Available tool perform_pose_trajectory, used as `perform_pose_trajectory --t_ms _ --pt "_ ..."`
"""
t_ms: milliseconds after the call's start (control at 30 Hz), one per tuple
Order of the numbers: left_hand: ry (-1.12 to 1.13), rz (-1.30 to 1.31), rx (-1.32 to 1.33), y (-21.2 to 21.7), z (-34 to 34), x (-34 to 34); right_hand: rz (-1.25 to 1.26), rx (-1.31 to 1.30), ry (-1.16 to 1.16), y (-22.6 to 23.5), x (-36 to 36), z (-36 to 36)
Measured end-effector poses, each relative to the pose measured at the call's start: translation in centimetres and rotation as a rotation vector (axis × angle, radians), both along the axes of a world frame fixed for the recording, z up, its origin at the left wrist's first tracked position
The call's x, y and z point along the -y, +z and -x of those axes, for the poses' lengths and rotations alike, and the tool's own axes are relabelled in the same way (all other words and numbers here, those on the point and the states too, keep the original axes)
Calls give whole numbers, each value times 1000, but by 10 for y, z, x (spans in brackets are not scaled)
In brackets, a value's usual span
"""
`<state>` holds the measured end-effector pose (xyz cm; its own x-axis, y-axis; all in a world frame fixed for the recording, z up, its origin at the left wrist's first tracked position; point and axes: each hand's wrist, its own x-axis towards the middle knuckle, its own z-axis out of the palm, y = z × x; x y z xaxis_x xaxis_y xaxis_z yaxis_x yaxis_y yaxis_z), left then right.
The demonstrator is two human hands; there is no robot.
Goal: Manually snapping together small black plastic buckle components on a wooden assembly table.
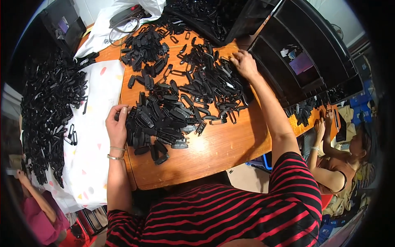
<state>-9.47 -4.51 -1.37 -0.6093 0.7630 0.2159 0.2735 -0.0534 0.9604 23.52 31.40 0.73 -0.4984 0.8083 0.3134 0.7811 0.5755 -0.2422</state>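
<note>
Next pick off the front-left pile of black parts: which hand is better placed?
Probably the left hand: it's right beside that pile. The right hand is stretched forward, near the large black container.

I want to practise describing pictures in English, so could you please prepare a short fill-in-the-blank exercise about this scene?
1. The heaped small parts are mostly ____ in colour.
2. The person's ____ hand is farther forward over the wooden table.
3. The white sheet lies on the person's ____ side.
4. The person's black shirt has red ____.

Missing words: black; right; left; stripes.
</note>
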Motion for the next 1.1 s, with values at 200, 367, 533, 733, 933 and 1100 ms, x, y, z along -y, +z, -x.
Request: perform_pose_trajectory --t_ms 200,367,533,733,933,1100 --pt "8 19 24 -4 4 -3 164 -186 91 -15 20 5" --pt "0 -17 63 -17 12 -9 112 -235 201 -13 63 32" --pt "-26 -94 53 -21 17 -14 -22 -258 193 17 106 5" --pt "71 -58 11 -12 5 1 -123 -203 395 20 218 -23" --pt "27 -26 -216 -9 -39 32 -111 -119 411 -1 241 -5" --pt "158 -151 -159 -5 -55 55 -131 -27 429 6 249 1"
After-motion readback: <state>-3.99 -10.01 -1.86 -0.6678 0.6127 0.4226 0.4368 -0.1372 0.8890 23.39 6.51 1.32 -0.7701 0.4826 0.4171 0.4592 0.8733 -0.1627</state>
